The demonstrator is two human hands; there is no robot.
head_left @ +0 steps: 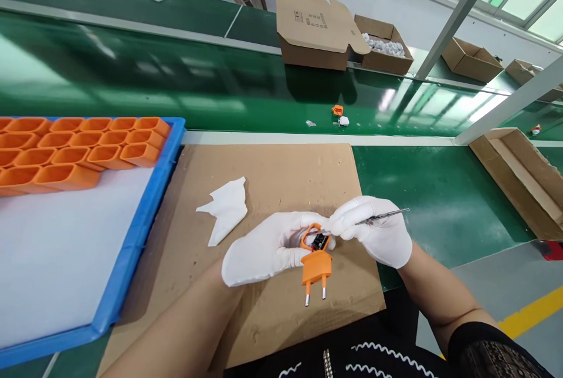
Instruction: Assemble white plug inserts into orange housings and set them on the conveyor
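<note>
My left hand [275, 247], in a white glove, is closed on an orange two-pin plug [315, 266], whose metal pins point down toward me. A small black part with a red wire [320, 242] shows at the plug's upper end, beside an orange ring-like piece [304, 239]. My right hand [372, 228], also gloved in white, pinches a pair of metal tweezers [382, 215]. Their tips reach left to the black part; whether they grip anything there I cannot tell. Below both hands lies a flat cardboard sheet [272, 178].
A torn white paper piece [229, 208] lies left of my hands. At left stands a blue-rimmed tray [132, 249] with orange housings [70, 155] in rows. Small orange and white parts [338, 114] sit on the green belt [220, 102]. Cardboard boxes [312, 26] stand behind; another [519, 184] is at right.
</note>
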